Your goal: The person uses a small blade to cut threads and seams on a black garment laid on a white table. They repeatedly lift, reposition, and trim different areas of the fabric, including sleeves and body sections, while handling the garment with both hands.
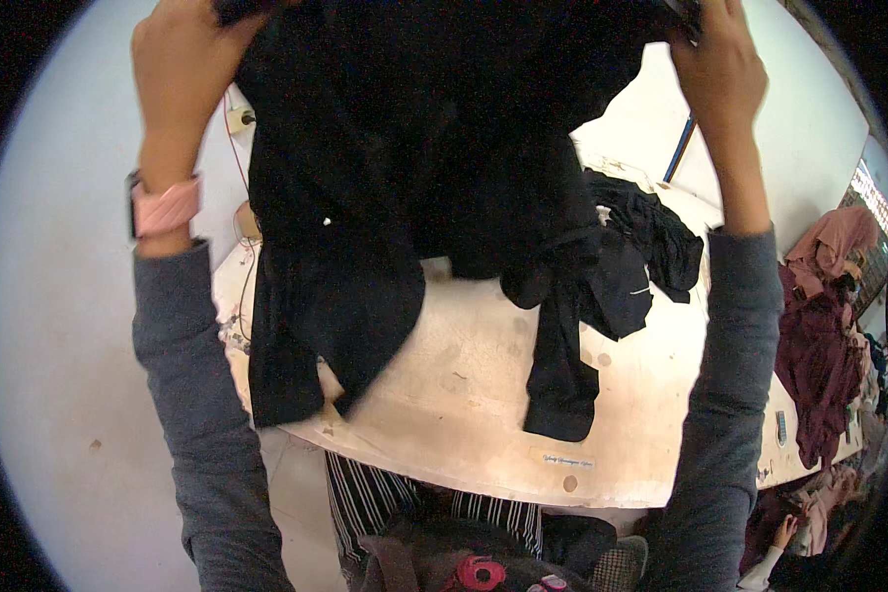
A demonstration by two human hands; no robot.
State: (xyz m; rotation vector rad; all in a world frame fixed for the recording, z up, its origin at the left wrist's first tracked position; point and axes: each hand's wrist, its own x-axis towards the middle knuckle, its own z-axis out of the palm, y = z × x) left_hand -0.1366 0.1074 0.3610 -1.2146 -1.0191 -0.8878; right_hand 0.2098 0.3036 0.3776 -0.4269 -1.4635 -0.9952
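Observation:
With both arms raised, I hold a large black garment up over the table. My left hand, with a pink-strapped watch at the wrist, grips its upper left part; the fingertips run out of view at the top. On the other side my right hand is closed on the upper right part. The lower edges hang loose, and a white speck shows on the left portion. Black cloth pieces lie bunched on the table's right side, partly behind the garment. What kind of garment it is, I cannot tell.
The pale worktable curves in front of my lap. A white wall is at the left, with a spool near a red cord. Rightward, a second table carries maroon cloth and pink cloth. Another person's hand shows at lower right.

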